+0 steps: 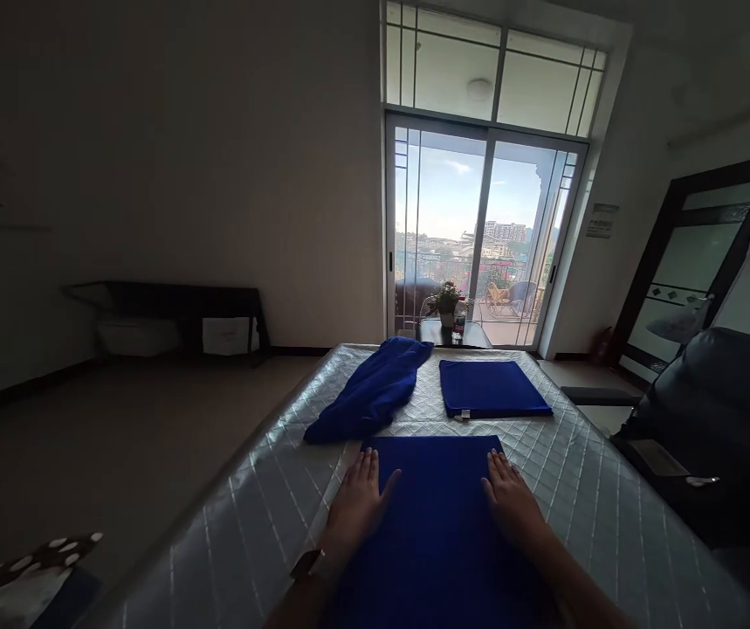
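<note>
Both palms down on the blue now; the left hand (358, 496) lies flat along the left edge of the near blue cloth (440, 542), its fingers close together and its thumb angled out towards the middle, pinching nothing; a dark wristband (307, 563) sits on that wrist; across on the other side, the right hand (512, 500) mirrors it, laid flat on the right edge, fingers extended side by side, thumb held a little away, gripping nothing either; and that near blue cloth is right in front of the person, smooth and flat between the two hands, its straight far edge just beyond the fingertips, all of it on a silvery quilted mattress (250, 533); look past it, and there is a crumpled blue cloth (375, 389) slanting across the far left, bunched into long folds; just to its right, apart from it, lies a folded blue cloth (496, 389), a neat flat shape with a small white tag (463, 414) at its near edge; over on the right waits a dark chair (719, 393); beyond the mattress, a potted plant (446, 301) and a bottle (459, 321) stand before the bright glass doors (440, 192).
</note>
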Available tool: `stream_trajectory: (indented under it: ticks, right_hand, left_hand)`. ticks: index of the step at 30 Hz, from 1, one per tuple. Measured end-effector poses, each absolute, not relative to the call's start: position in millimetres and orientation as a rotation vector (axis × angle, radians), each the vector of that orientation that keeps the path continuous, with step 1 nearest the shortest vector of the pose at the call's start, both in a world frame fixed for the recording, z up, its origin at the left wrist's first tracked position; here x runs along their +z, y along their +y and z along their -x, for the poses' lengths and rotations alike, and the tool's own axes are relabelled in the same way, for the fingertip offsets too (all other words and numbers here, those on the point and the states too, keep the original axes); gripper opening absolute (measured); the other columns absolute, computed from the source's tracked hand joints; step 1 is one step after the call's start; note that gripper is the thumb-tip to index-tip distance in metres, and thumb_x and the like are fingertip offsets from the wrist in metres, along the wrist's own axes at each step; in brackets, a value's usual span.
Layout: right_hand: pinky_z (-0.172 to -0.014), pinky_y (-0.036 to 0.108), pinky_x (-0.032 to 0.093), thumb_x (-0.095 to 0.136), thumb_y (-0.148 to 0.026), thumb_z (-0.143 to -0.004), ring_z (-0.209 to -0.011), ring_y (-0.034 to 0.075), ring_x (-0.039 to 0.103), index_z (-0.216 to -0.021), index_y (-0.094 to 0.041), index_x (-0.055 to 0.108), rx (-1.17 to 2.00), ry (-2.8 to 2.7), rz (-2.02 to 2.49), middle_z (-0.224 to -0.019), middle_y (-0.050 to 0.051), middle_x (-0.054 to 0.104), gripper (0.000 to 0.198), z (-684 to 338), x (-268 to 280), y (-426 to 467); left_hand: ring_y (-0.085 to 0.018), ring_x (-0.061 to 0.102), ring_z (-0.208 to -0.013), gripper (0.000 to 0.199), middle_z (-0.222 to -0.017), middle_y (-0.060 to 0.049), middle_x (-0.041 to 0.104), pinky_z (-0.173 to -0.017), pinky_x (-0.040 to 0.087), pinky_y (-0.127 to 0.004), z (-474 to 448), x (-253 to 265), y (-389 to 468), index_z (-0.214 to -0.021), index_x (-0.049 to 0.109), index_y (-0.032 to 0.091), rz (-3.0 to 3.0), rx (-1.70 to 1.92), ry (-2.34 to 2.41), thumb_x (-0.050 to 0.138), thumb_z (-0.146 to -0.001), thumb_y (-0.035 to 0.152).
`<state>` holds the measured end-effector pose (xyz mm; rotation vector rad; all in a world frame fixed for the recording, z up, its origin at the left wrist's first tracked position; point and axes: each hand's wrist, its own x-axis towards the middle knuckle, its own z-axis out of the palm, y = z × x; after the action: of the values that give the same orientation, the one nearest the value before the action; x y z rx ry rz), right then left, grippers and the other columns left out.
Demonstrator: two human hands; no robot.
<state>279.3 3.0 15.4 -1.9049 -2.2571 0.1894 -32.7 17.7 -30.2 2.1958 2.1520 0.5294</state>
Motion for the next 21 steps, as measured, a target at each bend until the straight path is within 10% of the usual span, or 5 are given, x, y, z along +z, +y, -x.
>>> stream_trajectory:
  ticks: [21]
  right_hand:
    - [-0.128,0.041,0.013,0.020,-0.037,-0.100,-0.156,0.021,0.014,-0.157,-0.006,0.025,0.323,-2.211,1.822,-0.168,0.011,0.019,0.065,-290.8,11.7,-2.0]
  left_hand:
    - [-0.034,0.034,-0.152,0.094,-0.163,-0.021,0.034,-0.123,0.031,-0.055,24.4,-20.5,23.9,-0.153,0.035,0.003,-2.151,0.315,2.296,0.018,-0.093,0.073]
